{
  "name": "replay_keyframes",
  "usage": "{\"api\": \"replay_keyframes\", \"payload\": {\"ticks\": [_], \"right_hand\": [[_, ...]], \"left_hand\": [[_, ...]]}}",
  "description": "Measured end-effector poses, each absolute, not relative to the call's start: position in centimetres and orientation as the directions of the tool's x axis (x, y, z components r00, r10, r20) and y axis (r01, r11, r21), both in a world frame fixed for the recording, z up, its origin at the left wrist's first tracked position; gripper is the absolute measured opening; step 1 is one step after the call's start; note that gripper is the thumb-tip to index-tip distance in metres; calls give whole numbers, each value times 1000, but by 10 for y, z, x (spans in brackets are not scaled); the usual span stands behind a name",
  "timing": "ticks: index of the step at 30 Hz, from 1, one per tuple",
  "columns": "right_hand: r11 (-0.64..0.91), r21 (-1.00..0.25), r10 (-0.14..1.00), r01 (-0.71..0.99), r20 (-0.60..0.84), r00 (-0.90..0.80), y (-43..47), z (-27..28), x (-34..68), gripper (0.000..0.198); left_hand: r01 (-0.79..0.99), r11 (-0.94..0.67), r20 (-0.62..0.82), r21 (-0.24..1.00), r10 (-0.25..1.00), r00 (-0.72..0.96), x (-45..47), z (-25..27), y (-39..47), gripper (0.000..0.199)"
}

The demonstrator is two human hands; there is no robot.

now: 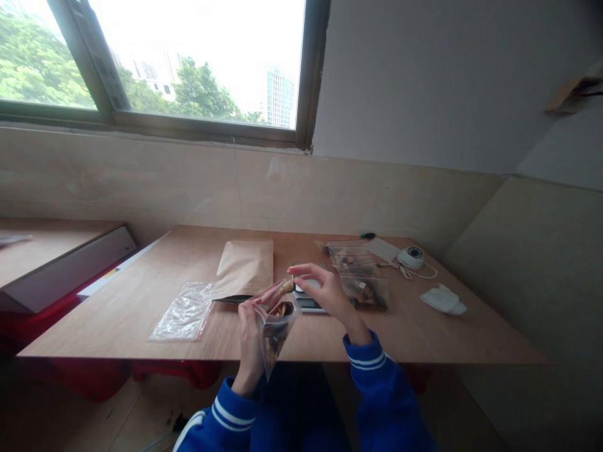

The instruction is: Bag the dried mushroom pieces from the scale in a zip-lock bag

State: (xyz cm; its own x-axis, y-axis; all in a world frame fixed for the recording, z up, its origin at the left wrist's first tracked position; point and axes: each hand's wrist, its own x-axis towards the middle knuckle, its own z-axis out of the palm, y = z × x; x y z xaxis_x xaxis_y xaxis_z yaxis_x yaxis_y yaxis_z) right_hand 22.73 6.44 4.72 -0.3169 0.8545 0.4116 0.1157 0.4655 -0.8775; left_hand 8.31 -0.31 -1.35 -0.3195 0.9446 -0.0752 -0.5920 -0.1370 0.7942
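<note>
From the head camera, the left hand [249, 339] grips a small clear zip bag [276, 329] by its side, above the near edge of the desk [141, 301] — red-striped mouth open, dark and tan pieces inside. The right hand [325, 292] pinches a tan piece [286, 286] at the bag's mouth. Behind it lies a scale [308, 302]; an empty bag [184, 312] lies to the left.

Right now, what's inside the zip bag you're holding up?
The zip bag, held by the left hand, contains dark and tan pieces in its lower half. The right hand pinches one tan piece at the mouth. What the pieces are can't be told.
</note>
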Motion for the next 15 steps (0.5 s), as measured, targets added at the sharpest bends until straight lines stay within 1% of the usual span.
{"api": "replay_keyframes", "payload": {"ticks": [2, 5, 6, 8, 10, 11, 13, 15], "right_hand": [[481, -861, 850, 167, 410, -331, 55, 53, 225, 26], [466, -867, 874, 174, 421, -242, 49, 47, 230, 27], [447, -880, 885, 158, 411, -218, 47, 43, 231, 28], [393, -912, 909, 115, 367, -199, 41, 33, 233, 29], [344, -936, 922, 76, 321, -218, 33, 24, 232, 32], [331, -942, 923, 61, 309, -231, 28, 20, 229, 33], [336, -941, 918, 37, 319, -234, 19, 13, 223, 33], [360, -933, 918, 15, 351, -182, 12, 8, 217, 31]], "left_hand": [[-585, -152, -55, 797, 945, -322, 82, -9, -5, 55], [-633, -126, -49, 764, 966, -252, 79, -2, -7, 57], [-663, -88, -64, 744, 977, -201, 77, 0, -7, 57], [-727, 38, -113, 686, 992, -55, 74, 3, -7, 55], [-764, 180, -150, 620, 983, 110, 72, 5, -6, 50], [-773, 226, -152, 594, 974, 167, 71, 6, -6, 48], [-779, 270, -141, 565, 963, 232, 72, 7, -7, 46], [-777, 297, -128, 556, 954, 273, 74, 8, -10, 47]]}}
